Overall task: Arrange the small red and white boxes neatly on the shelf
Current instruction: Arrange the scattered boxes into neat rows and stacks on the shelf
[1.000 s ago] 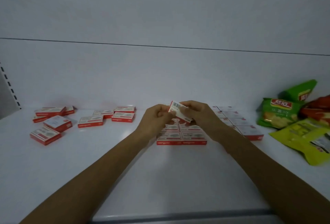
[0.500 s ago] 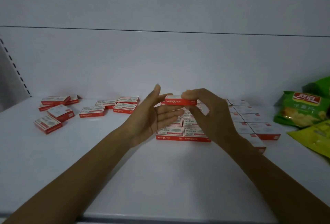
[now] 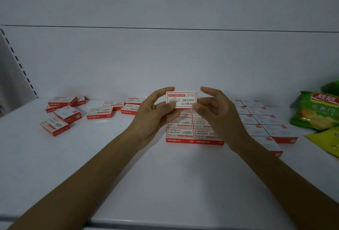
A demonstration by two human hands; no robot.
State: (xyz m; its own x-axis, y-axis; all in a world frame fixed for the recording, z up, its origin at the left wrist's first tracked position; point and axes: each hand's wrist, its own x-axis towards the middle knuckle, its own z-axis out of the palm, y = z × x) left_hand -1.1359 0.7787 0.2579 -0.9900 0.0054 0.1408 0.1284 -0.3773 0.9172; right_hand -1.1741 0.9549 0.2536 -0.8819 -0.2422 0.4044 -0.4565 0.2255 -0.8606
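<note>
At far left the loose boxes [image 3: 60, 118] lie scattered at odd angles on the shelf [image 3: 165, 184], not yet sorted. My left hand [image 3: 152, 118] has its grip pinched on one red and white box [image 3: 181, 99] — thumb on its face, finger along the top — holding it in the air above the neat block [image 3: 194, 136]. Its print reads upside down to me. My right hand [image 3: 218, 114] hangs just beside it, grip spread and loosely curved; I can't tell if the thumb touches. Farther right sit white-topped rows [image 3: 266, 125] and snack bags [image 3: 315, 112]. The risks as I judge them: this one-sided pinch lets the box slip and knock the block askew — or it lands reversed against its neighbours.
</note>
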